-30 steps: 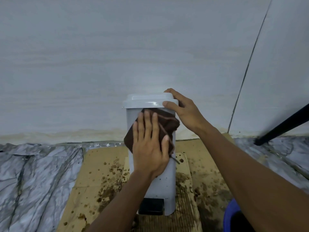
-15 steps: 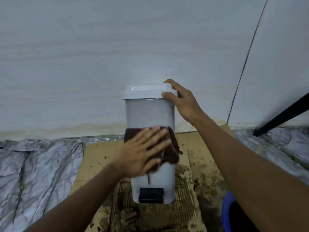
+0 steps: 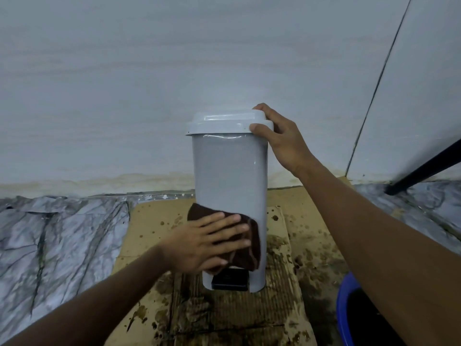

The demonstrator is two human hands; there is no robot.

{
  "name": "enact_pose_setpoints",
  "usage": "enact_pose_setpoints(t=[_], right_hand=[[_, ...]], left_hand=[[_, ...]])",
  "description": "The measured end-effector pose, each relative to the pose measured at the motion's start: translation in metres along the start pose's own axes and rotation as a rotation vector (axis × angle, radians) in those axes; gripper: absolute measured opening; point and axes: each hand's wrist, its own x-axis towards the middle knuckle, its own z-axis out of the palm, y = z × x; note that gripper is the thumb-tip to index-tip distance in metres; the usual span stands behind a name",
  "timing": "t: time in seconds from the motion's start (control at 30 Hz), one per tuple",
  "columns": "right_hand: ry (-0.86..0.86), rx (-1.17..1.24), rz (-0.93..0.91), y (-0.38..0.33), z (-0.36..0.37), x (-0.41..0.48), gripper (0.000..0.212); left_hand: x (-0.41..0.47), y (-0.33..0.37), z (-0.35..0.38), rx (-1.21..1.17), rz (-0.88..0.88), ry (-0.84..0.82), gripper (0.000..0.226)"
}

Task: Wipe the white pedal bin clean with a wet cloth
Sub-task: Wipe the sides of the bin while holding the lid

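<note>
1. Change over the last 1 s: the left hand (image 3: 199, 245) and the brown cloth (image 3: 252, 258) have gone down the front of the white pedal bin (image 3: 229, 176). They were just under the lid, then at mid-height, and are now at the lower part. The fingers (image 3: 232, 229) pointed up at first and now point right.
2. The right hand (image 3: 282, 143) has kept its place on the lid (image 3: 228, 124).
3. Left grip: wide. The fingers are straight and spread, and the palm presses the cloth flat against the bin front. Nothing is pinched.
4. Right grip: holding the lid at its right corner, with the thumb on the front rim and the other fingers curled over the top. The lid is down.
5. Cloth: it lies across the bin front, between the hand and the plastic. 1 corner sticks out past the bin's left edge and the lower edge hangs just above the black pedal (image 3: 230, 279).
6. Bin: upright and close to the pale wall (image 3: 124, 96). It stands on a sheet of brown cardboard (image 3: 149, 221). The front above the cloth shows a wet sheen.
7. Cardboard: spotted and stained dark, most heavily in front of and to the right of the bin.
8. Floor (image 3: 62, 245): grey with dark veins, showing on both sides of the cardboard.
9. Blue bucket (image 3: 343, 310): at the lower right, partly hidden behind the right forearm. Its contents cannot be made out.
10. Black rod (image 3: 424, 168): slants down from the right edge to the floor.
</note>
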Motion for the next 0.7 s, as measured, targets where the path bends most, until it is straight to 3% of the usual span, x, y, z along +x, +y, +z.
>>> enact_pose_setpoints(t=[0.23,0.43,0.6,0.7], right_hand=[[0.044,0.031,-0.015,0.004,0.008,-0.001,0.023],[0.031,0.033,-0.011,0.005,0.003,-0.001,0.023],[0.088,0.049,-0.005,0.007,0.012,-0.001,0.034],[0.095,0.035,-0.008,0.007,0.012,-0.002,0.035]], left_hand=[[0.035,-0.012,-0.011,-0.116,-0.362,0.169,0.067],[0.031,0.016,0.000,-0.155,-0.294,0.193,0.065],[0.017,0.036,0.013,-0.488,-0.775,0.427,0.062],[0.013,0.056,0.022,-0.700,-0.922,0.509,0.062]])
